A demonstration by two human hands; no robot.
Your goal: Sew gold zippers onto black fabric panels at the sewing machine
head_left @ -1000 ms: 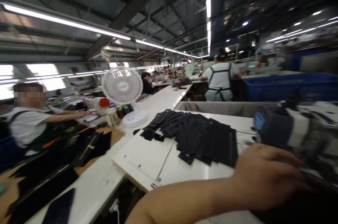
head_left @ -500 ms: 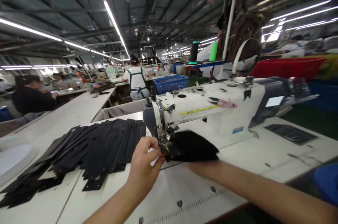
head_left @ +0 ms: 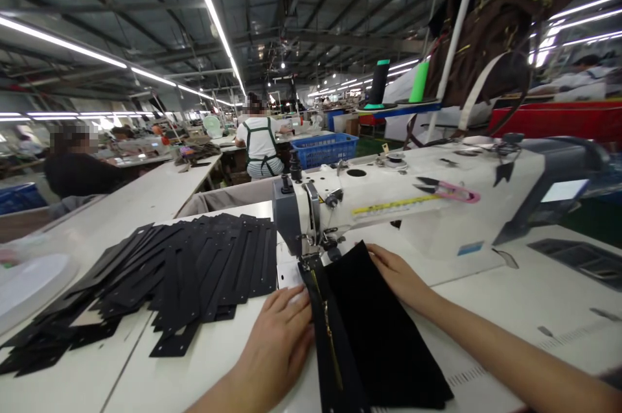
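Note:
A black fabric piece (head_left: 383,329) with a gold zipper (head_left: 328,329) lies on the white table under the needle of a white sewing machine (head_left: 413,205). My left hand (head_left: 279,345) rests flat on the table, fingers stretched out against the left edge of the zipper strip. My right hand (head_left: 396,273) lies flat on the upper right part of the fabric, close behind the presser foot (head_left: 311,262).
A spread of several black strips (head_left: 184,270) covers the table to the left. Pink thread snips (head_left: 444,189) lie on the machine arm. A brown bag (head_left: 486,50) hangs from a pole. Co-workers sit at benches beyond, near a blue crate (head_left: 323,148).
The view swung right from the fan and strips to the sewing machine. The bunched fabric now lies flat and long under the needle, with both hands spread on it instead of pinching.

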